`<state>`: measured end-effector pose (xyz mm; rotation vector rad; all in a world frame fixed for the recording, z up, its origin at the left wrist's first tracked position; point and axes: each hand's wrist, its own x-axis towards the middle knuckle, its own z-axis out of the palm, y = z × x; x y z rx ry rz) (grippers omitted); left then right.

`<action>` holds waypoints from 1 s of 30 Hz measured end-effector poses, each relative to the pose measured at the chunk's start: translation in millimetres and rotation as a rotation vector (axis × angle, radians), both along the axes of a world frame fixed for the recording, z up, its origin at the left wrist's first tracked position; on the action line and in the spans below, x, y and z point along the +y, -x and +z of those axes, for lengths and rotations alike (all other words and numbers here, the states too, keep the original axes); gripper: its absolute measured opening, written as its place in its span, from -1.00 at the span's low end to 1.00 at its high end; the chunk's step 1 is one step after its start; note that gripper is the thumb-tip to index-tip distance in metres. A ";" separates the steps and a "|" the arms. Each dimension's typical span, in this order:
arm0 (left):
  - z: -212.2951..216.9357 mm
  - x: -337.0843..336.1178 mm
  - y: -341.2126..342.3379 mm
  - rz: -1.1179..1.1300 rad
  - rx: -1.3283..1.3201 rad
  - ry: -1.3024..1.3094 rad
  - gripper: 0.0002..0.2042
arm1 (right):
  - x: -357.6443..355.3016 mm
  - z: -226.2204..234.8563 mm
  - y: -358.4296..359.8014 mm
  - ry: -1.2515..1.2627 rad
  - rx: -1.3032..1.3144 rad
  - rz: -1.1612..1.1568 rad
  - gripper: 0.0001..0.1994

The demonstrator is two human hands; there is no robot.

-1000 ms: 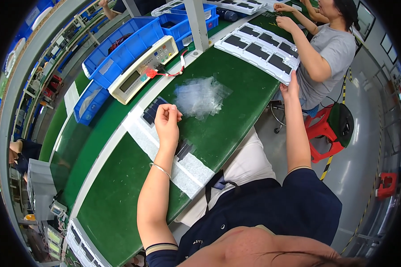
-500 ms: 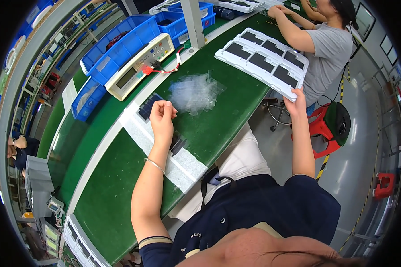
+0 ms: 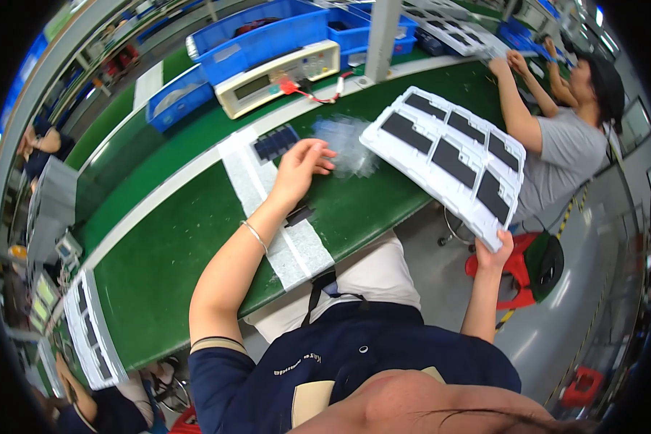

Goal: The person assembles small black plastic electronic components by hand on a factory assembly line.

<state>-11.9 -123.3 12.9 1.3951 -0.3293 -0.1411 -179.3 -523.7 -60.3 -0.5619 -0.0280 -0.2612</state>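
Observation:
In my right hand (image 3: 495, 251) is the near corner of a white plastic tray (image 3: 375, 136). Several flat black pieces (image 3: 453, 165) lie in its compartments. The tray is tilted over the bench's front edge, its far left corner close to a pile of clear plastic films (image 3: 354, 148). My left hand (image 3: 300, 168) hovers beside that pile, fingers loosely bent and a little apart, with nothing visible in them. Under my left arm a white mat (image 3: 296, 253) crosses the green bench. Dark flat pieces (image 3: 276, 142) rest at its far end, and a smaller dark strip (image 3: 299, 215) is near my wrist.
A cream meter (image 3: 253, 88) with red leads stands behind, before blue bins (image 3: 267, 43) and a metal post (image 3: 383, 43). At right sits a co-worker in a grey shirt (image 3: 568, 145), near a red stool (image 3: 517, 271). Another white tray (image 3: 94, 340) is at the bench's left end.
The tray in my right hand has come nearer and tilts more toward me. My left hand has shifted right, its fingers loosened from a closed curl. The view has turned.

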 end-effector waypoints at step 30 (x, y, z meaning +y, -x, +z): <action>9.8 186.1 230.9 1.034 0.029 -0.127 -0.57 | 306.2 104.8 -203.3 0.900 -0.352 1.093 -0.32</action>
